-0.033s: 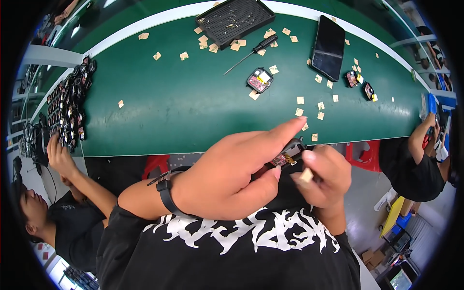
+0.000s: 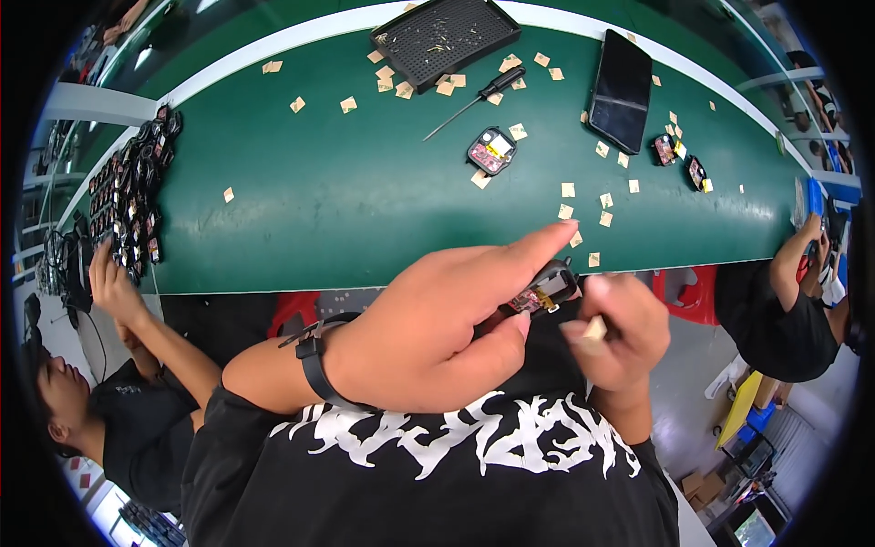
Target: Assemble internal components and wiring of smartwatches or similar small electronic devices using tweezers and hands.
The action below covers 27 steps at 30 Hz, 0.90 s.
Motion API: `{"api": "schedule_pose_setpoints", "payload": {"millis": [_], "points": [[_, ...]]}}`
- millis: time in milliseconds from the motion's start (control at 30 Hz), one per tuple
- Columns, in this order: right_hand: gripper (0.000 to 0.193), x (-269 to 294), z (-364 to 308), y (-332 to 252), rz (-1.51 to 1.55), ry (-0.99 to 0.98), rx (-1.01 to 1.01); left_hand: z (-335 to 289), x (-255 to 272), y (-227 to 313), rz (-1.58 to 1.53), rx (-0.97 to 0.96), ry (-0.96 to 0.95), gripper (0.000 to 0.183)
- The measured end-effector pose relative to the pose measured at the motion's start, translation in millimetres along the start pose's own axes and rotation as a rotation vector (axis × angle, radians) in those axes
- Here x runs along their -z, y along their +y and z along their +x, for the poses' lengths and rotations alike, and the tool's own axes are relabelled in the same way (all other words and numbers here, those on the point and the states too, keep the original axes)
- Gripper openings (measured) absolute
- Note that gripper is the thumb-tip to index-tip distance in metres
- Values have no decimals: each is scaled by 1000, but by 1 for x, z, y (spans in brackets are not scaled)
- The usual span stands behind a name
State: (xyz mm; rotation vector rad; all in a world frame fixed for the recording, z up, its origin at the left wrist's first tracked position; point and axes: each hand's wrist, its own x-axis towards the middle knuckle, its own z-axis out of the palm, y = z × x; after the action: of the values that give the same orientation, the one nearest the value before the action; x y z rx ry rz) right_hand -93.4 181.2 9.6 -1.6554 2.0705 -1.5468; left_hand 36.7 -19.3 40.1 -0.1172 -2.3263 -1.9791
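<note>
Near the table's front edge, my left hand [image 2: 437, 328] is closed round a small black device casing [image 2: 553, 283] with its inside exposed. Red circuit board and a yellowish strip show in it; my thumb presses at its lower side, and my index finger stretches out over it toward the table. Just right of the casing and apart from it, my right hand [image 2: 624, 333] is slightly blurred. Its fingers pinch a small pale beige piece [image 2: 594, 330], perhaps a block or folded strip; its kind is unclear. On the table lies another opened device [image 2: 490, 150] with red board and white label.
Small beige squares [image 2: 568, 190] are scattered over the green table [image 2: 319, 210]. A black screwdriver [image 2: 499, 84], a black perforated tray [image 2: 447, 46], a dark tablet [image 2: 622, 91] and two small devices [image 2: 663, 149] lie farther off. Cabled devices [image 2: 137, 191] are heaped left, beside a co-worker's hand [image 2: 114, 287].
My right hand has shifted slightly right, away from the casing, with the beige piece still pinched. My left hand and the casing stay nearly in place.
</note>
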Motion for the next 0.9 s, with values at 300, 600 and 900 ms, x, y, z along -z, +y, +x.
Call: {"api": "schedule_pose_setpoints", "payload": {"millis": [300, 600, 900], "points": [[33, 17, -5, 0, 99, 119, -149, 0, 2, 3, -675, 307, -9, 60], [47, 32, 4, -18, -218, -138, -45, -1, 4, 4, -594, 301, -7, 62], [36, 39, 29, -41, -461, -70, 273, -3, 1, 3, -353, 242, -58, 49]]}}
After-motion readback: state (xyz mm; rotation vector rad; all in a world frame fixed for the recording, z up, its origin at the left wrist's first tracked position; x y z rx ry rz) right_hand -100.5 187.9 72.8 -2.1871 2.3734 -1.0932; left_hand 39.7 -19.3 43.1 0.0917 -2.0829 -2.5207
